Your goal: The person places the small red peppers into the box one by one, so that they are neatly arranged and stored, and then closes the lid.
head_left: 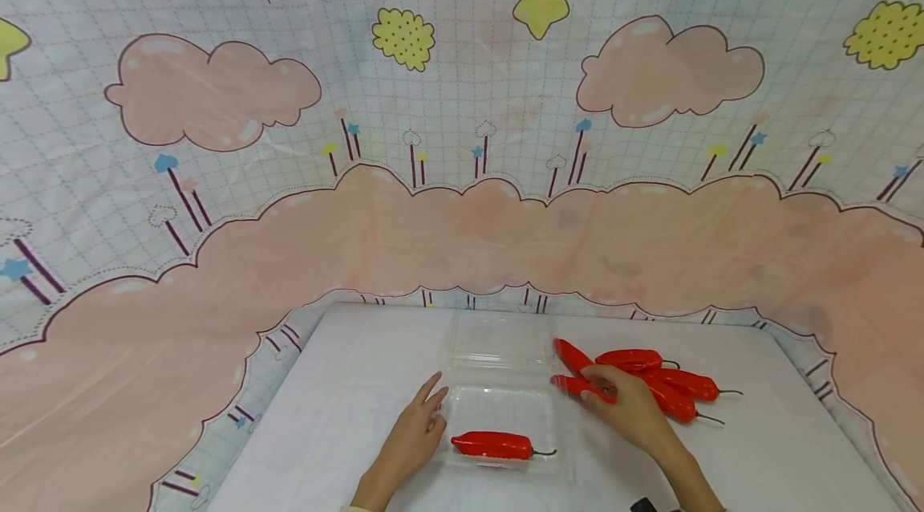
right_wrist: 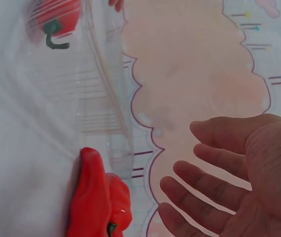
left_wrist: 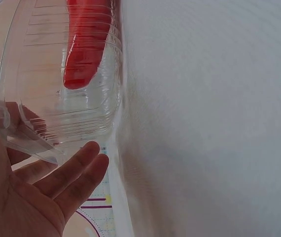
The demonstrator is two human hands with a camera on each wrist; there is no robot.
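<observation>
Head view: red chili peppers (head_left: 667, 397) lay right, by the right hand (head_left: 626, 409); one chili pepper (head_left: 494, 445) occupied the near half of the clear clamshell (head_left: 498, 389). Probably light, slippery; best gripped mid-body.

Left wrist: left hand (left_wrist: 37, 195) had fingers extended at the clamshell's corner.

Right wrist: fingers were spread, holding nothing.

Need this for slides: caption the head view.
Left hand beside open clear clamshell holding one red chili; right hand over loose red chilies.
</observation>
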